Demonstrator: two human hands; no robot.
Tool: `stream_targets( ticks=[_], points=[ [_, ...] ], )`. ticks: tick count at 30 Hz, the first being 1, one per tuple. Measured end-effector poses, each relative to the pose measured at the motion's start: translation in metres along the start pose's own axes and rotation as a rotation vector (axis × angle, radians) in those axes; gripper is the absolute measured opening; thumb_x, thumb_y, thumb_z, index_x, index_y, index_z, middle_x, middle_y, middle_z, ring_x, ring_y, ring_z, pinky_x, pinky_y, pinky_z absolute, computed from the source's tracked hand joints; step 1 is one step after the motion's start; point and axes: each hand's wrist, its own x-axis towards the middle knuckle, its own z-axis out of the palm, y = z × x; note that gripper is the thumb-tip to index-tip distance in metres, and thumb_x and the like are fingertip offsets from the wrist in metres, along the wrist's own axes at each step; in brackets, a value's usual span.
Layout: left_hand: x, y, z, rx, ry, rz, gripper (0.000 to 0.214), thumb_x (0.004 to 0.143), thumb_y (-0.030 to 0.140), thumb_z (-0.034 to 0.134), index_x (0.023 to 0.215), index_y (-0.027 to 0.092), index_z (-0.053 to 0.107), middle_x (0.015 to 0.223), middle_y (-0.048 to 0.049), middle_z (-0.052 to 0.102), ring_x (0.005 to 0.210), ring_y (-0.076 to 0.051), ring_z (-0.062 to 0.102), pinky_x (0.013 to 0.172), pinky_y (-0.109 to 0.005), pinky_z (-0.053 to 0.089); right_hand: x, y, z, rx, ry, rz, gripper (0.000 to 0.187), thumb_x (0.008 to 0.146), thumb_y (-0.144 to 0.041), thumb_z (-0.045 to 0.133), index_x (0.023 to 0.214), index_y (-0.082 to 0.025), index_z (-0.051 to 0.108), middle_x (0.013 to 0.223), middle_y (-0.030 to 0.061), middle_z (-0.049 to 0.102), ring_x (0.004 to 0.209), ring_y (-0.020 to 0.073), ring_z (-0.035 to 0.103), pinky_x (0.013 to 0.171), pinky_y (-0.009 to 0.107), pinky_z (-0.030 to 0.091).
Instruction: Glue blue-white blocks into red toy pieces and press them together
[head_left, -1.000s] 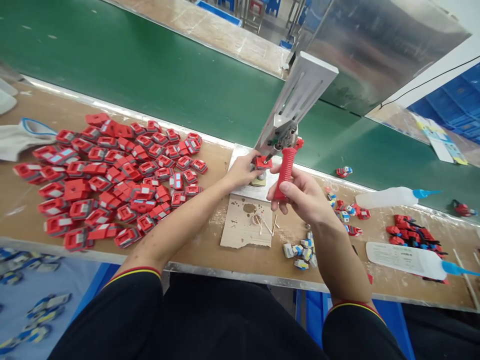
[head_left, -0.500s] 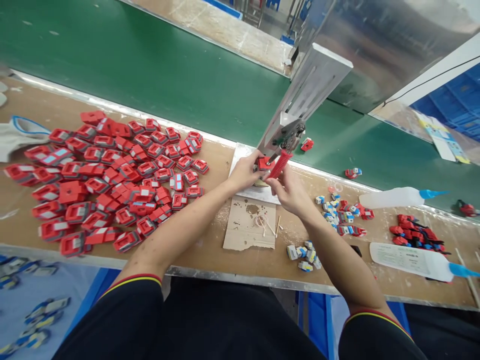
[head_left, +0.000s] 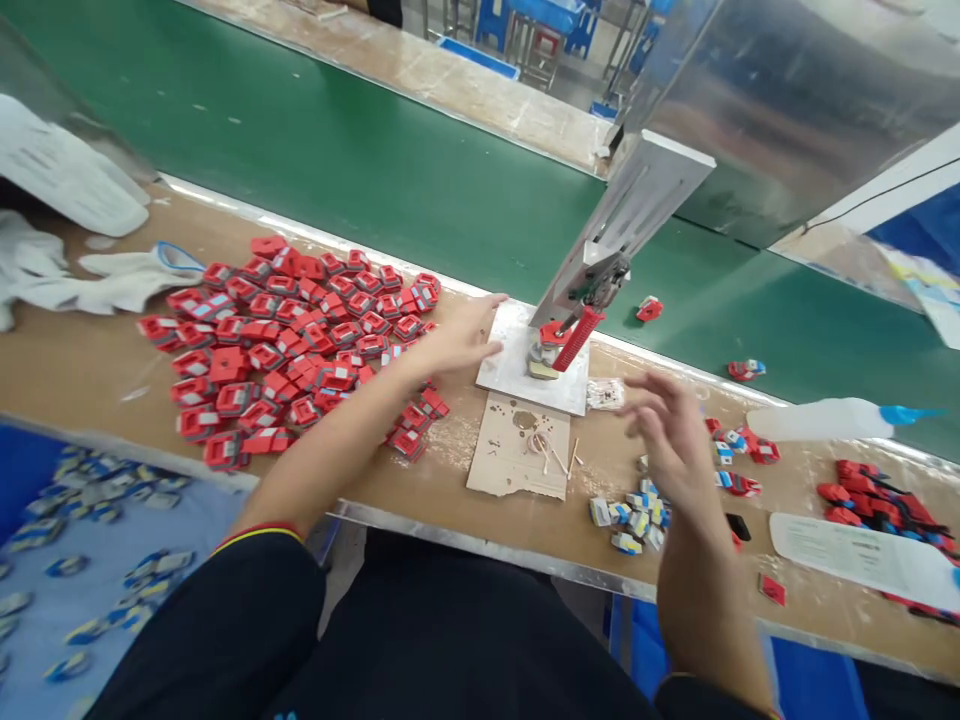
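Observation:
A small hand press [head_left: 600, 275] with a red lever handle [head_left: 577, 338] stands on a white plate [head_left: 510, 370]. A red part [head_left: 553, 335] sits under its head. My left hand [head_left: 457, 340] lies flat and open at the plate's left edge, beside the pile of red parts [head_left: 292, 345]. My right hand [head_left: 664, 425] hovers open and motion-blurred, fingers spread, over small blue-white pieces [head_left: 630, 515] on the bench. Neither hand holds anything.
A green conveyor belt [head_left: 337, 160] runs behind the bench, with a red part [head_left: 649, 309] on it. A cardboard scrap [head_left: 521, 445] lies below the plate. Glue bottles [head_left: 825, 420] and red-blue parts [head_left: 877, 495] lie right. White gloves [head_left: 112, 280] lie left.
My right hand let go of the red lever and moved down and right over the small pieces. My left hand released the part in the press and slid left. The camera panned left.

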Motion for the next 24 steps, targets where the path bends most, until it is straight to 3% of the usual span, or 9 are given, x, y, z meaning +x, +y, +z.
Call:
stream_targets(
  ticks=[3,6,10,15,17,19,22,24],
  points=[
    [-0.039,-0.019,-0.062,0.280,-0.030,-0.065,0.047,0.089,0.026,0.067,0.136,0.021,0.071,0.138,-0.0124,0.076,0.132,-0.035,0.070,0.121,-0.050,0.051,-0.045,0.011,-0.027,-0.030,0.092,0.081,0.031,0.102,-0.049,0.069,0.126,-0.031,0.066,0.114,0.0101,0.078,0.076,0.0208,0.075,0.060,0.034,0.059],
    [-0.054,-0.030,-0.088,0.455,-0.105,-0.080,0.037,0.088,0.024,0.064,0.121,0.025,0.079,0.123,-0.0118,0.080,0.121,-0.037,0.073,0.114,-0.053,0.052,-0.074,0.021,-0.025,-0.099,0.091,0.127,0.026,0.101,-0.051,0.070,0.115,-0.029,0.070,0.097,0.0081,0.079,0.068,0.0221,0.073,0.058,0.036,0.060],
    [-0.031,-0.042,-0.072,0.564,-0.247,-0.067,0.034,0.081,0.018,0.066,0.109,0.028,0.081,0.118,-0.0096,0.080,0.120,-0.037,0.072,0.120,-0.058,0.043,-0.082,0.019,0.001,-0.233,-0.148,0.004,0.025,0.100,-0.051,0.071,0.111,-0.029,0.072,0.086,0.0058,0.075,0.063,0.0222,0.068,0.060,0.038,0.060],
    [0.005,-0.063,-0.053,0.701,-0.435,-0.155,0.021,0.074,0.013,0.071,0.090,0.023,0.079,0.092,-0.0047,0.074,0.112,-0.036,0.071,0.122,-0.066,0.038,-0.075,0.014,0.022,-0.404,-0.363,-0.173,0.025,0.103,-0.043,0.070,0.119,-0.024,0.073,0.095,0.0102,0.078,0.079,0.0264,0.075,0.072,0.039,0.062],
    [0.010,-0.065,-0.055,0.656,-0.376,-0.123,0.012,0.079,0.017,0.073,0.089,0.022,0.079,0.090,-0.0043,0.070,0.107,-0.033,0.071,0.120,-0.063,0.043,-0.071,0.018,0.027,-0.448,-0.378,-0.221,0.022,0.104,-0.038,0.069,0.119,-0.023,0.074,0.098,0.0110,0.080,0.084,0.0267,0.077,0.074,0.037,0.061],
    [0.006,-0.056,-0.059,0.502,-0.216,-0.067,0.011,0.083,0.025,0.080,0.095,0.023,0.081,0.095,-0.0053,0.068,0.102,-0.029,0.069,0.114,-0.055,0.050,-0.066,0.024,0.032,-0.471,-0.369,-0.262,0.018,0.105,-0.035,0.069,0.117,-0.023,0.075,0.099,0.0106,0.080,0.089,0.0262,0.078,0.075,0.035,0.060],
    [-0.015,-0.020,-0.055,0.184,0.064,0.033,0.034,0.079,0.037,0.093,0.109,0.022,0.083,0.108,-0.0075,0.067,0.095,-0.023,0.064,0.098,-0.041,0.060,-0.055,0.030,0.041,-0.488,-0.371,-0.327,0.016,0.106,-0.036,0.069,0.114,-0.025,0.077,0.099,0.0088,0.081,0.092,0.0238,0.077,0.073,0.031,0.056],
    [-0.033,0.010,-0.038,0.008,0.211,0.083,0.038,0.082,0.039,0.092,0.117,0.025,0.083,0.113,-0.0073,0.067,0.100,-0.022,0.065,0.091,-0.039,0.063,-0.046,0.031,0.046,-0.491,-0.387,-0.373,0.015,0.108,-0.034,0.066,0.110,-0.026,0.078,0.099,0.0072,0.082,0.092,0.0218,0.076,0.072,0.030,0.054]
  ],
)
